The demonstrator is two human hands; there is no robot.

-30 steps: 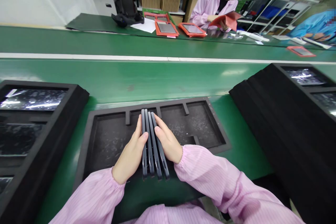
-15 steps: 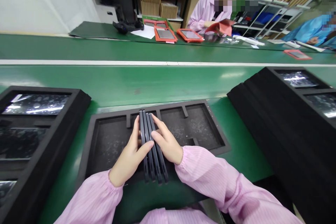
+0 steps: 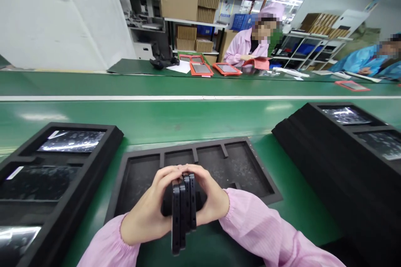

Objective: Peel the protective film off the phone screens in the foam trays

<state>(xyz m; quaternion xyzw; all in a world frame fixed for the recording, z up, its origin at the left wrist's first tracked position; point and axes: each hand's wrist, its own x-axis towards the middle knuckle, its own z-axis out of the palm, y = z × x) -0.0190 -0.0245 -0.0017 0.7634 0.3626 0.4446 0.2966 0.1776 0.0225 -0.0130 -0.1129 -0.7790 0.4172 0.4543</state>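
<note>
Several dark smartphones, stood on edge side by side, are held together between my hands above the near side of a black foam tray. Their short ends with ports face me, and the left ones reach lower than the right ones. My left hand is curled round the stack from the left, fingers over its far end. From the right, my right hand closes on the same phones, its fingertips meeting the left ones at the top. Vacant compartments show in the tray beyond my hands.
At left, a foam tray stack holds screen-like panels in clear film. A taller foam stack stands at right with similar panels. Across the green bench, a co-worker in pink handles a red pouch; another person in blue sits farther right.
The phones have tipped so their ends now face me, and they sit unevenly. Both hands have shifted to wrap their far end. My view has tilted up, showing more of the shelves.
</note>
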